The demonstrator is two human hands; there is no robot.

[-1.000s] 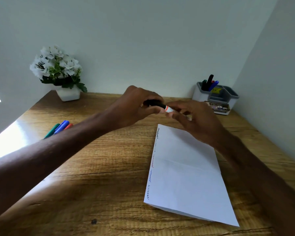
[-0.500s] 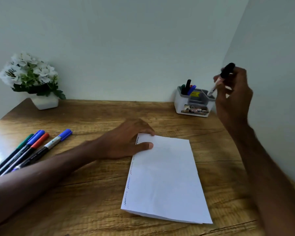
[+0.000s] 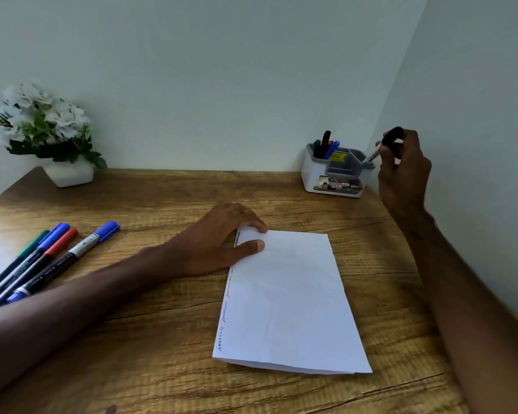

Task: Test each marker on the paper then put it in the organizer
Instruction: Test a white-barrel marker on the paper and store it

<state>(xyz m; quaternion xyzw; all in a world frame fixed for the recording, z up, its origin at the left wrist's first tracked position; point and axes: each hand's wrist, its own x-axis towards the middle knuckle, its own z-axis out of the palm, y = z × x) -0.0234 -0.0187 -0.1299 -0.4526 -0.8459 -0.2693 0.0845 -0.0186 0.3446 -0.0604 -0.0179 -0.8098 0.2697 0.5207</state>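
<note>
A folded white paper (image 3: 290,300) lies on the wooden desk, with scribbled test marks down its left edge. My left hand (image 3: 222,240) rests on the paper's top left corner, fingers flat. My right hand (image 3: 402,171) grips a black-capped marker (image 3: 386,144), tilted with its lower end at the right rim of the grey and white organizer (image 3: 335,177). Several markers (image 3: 326,146) stand in the organizer's back left compartment. Several more markers (image 3: 45,258) with blue, red and green caps lie at the desk's left.
A white pot of white flowers (image 3: 48,132) stands at the back left corner. Walls close the desk at the back and on the right, right behind the organizer. The wooden desk (image 3: 162,354) runs to the near edge.
My hands parted after joining on the marker. The left hand went down onto the paper's corner; the right hand carried the marker to the organizer and lowered it slightly.
</note>
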